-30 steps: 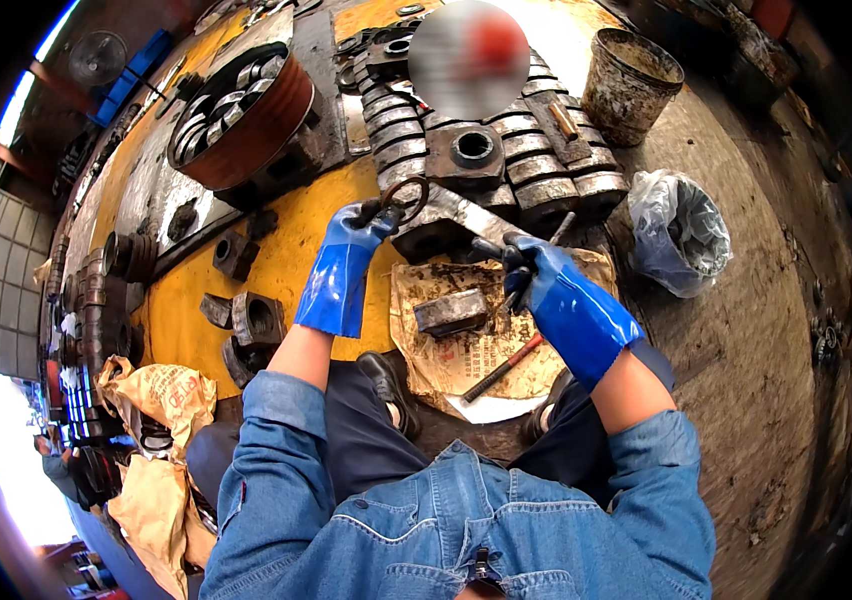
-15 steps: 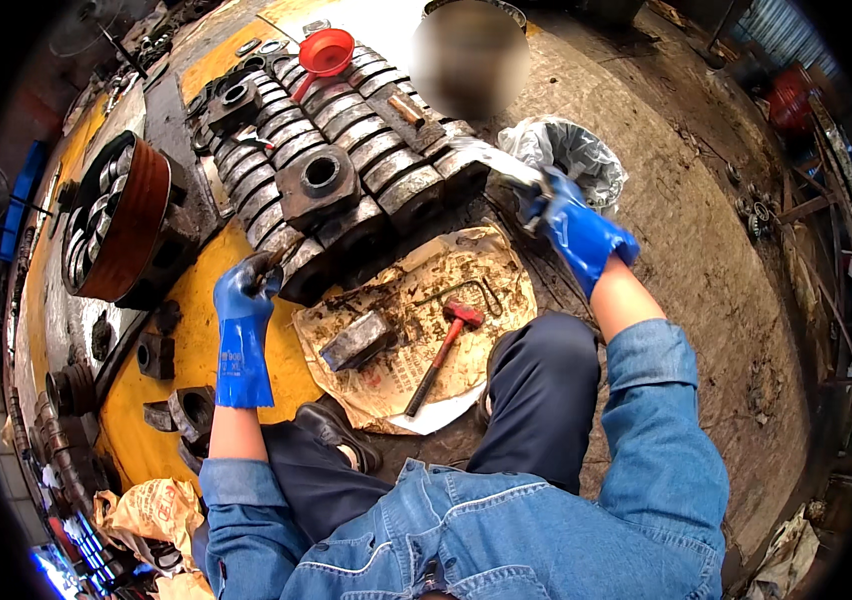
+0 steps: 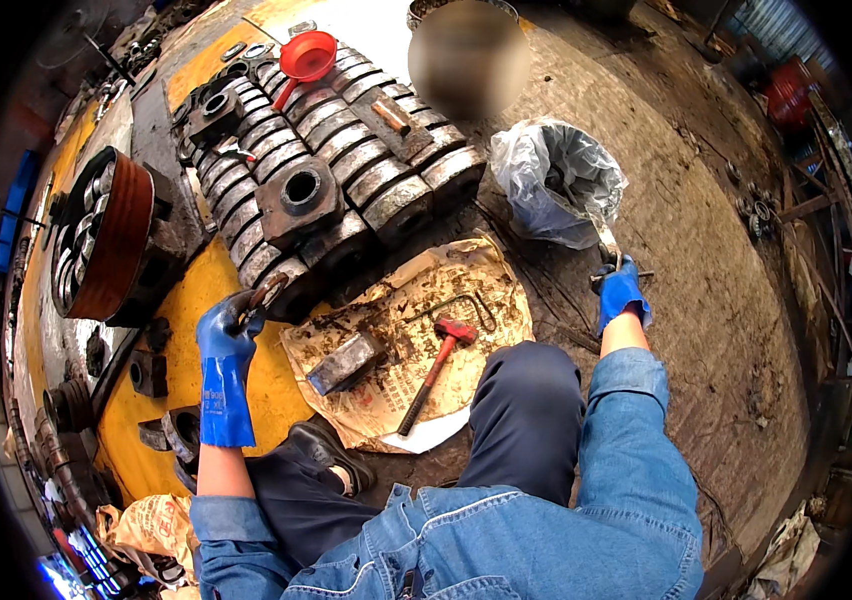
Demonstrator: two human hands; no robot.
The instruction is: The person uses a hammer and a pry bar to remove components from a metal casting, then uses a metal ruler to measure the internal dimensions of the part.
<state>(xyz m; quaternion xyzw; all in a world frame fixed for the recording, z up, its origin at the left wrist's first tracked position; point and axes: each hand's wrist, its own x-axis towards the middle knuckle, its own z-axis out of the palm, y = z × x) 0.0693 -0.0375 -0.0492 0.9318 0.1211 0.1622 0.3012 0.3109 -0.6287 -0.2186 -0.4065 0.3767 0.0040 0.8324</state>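
Note:
My left hand (image 3: pixel 228 325), in a blue rubber glove, is closed on a curved brownish metal piece (image 3: pixel 271 288) beside the near left end of the rows of rounded metal parts (image 3: pixel 396 200). My right hand (image 3: pixel 622 292), gloved too, grips a slim tool (image 3: pixel 607 240) with a pale, flat-looking end; its exact kind is unclear. That end lies at the near rim of a bucket lined with clear plastic (image 3: pixel 524 185). Between my hands, a red-headed sledge hammer (image 3: pixel 436 380), a metal block (image 3: pixel 346 363) and a bent rod (image 3: pixel 486 312) lie on stained brown paper (image 3: pixel 366 415).
A bored metal block (image 3: pixel 298 200) and a red funnel-like scoop (image 3: pixel 308 56) sit atop the rows. To the left stands a rust-brown drum (image 3: pixel 126 240) holding shiny metal parts. Loose blocks (image 3: pixel 149 372) lie on the yellow floor. A blurred round shape (image 3: pixel 468 60) is at the back.
My right hand has come down and toward me, bringing the tool from the far side of the bucket's left edge to its near rim. My left hand moved slightly left and nearer, still holding the curved piece.

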